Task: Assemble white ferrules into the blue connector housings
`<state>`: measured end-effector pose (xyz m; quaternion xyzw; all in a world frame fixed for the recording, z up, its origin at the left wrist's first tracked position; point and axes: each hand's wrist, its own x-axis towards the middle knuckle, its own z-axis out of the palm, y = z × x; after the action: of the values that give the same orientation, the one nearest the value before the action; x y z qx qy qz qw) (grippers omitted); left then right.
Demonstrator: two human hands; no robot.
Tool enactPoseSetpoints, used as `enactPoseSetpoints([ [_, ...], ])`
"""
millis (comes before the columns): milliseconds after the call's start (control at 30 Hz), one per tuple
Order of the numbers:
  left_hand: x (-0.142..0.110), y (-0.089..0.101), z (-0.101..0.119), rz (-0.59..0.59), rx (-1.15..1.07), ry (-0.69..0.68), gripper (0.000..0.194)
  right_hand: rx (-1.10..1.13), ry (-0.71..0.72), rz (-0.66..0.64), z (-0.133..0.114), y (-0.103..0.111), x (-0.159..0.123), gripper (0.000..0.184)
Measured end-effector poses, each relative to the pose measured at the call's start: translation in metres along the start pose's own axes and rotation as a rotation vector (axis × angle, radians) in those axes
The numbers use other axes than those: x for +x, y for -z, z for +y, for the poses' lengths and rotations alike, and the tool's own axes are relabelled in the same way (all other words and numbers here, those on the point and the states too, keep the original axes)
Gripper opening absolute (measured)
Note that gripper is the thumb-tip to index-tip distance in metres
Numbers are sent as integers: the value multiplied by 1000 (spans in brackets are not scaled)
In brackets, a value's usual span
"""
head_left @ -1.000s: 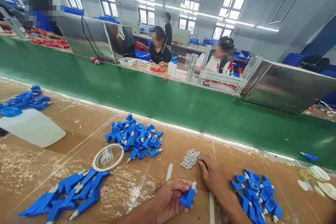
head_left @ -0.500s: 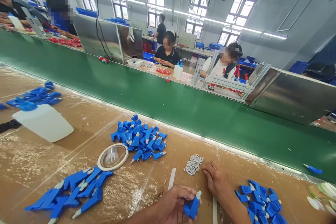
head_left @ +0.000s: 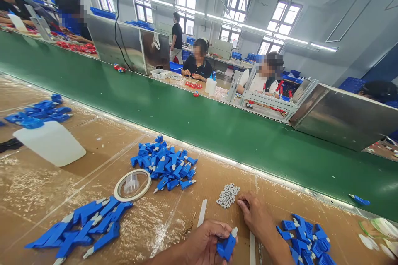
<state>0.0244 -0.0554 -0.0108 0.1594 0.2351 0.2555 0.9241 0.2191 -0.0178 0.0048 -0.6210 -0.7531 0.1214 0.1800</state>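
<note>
My left hand [head_left: 209, 241] is closed around a blue plastic part [head_left: 226, 245] with a pale grey tip, which points up and away from me. My right hand [head_left: 253, 211] rests at the right edge of a small pile of grey pellet-like pieces [head_left: 228, 195], thumb and fingers pinched together. Whatever those fingertips hold, if anything, is hidden. Beyond my left hand lies a heap of blue parts with grey tips [head_left: 166, 163]. More blue parts [head_left: 306, 238] lie to the right of my right forearm, their tips mostly out of sight.
Larger blue parts [head_left: 83, 223] lie at front left, near a tape roll [head_left: 118, 193] and a white bottle [head_left: 51, 143]. A green conveyor belt [head_left: 174, 107] crosses beyond the table, carrying a blue part [head_left: 359, 199]. Co-workers sit opposite; a jar [head_left: 384, 228] stands at right.
My right hand has shifted slightly toward the grey pieces. On the belt, the blue part has slid a little to the left. A standing person in the background has moved left.
</note>
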Motion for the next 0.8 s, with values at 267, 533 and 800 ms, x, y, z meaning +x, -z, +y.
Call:
enactPoseSetpoints([
  [267, 2, 2, -1, 17, -3, 7, 11, 181, -34, 4, -2, 1, 1, 15],
  [533, 0, 2, 0, 26, -57, -12, 15, 866, -327, -121, -18, 25, -47, 46],
  [800, -1, 1, 2, 64, -55, -9, 11, 1245, -486, -45, -17, -3, -71, 43],
])
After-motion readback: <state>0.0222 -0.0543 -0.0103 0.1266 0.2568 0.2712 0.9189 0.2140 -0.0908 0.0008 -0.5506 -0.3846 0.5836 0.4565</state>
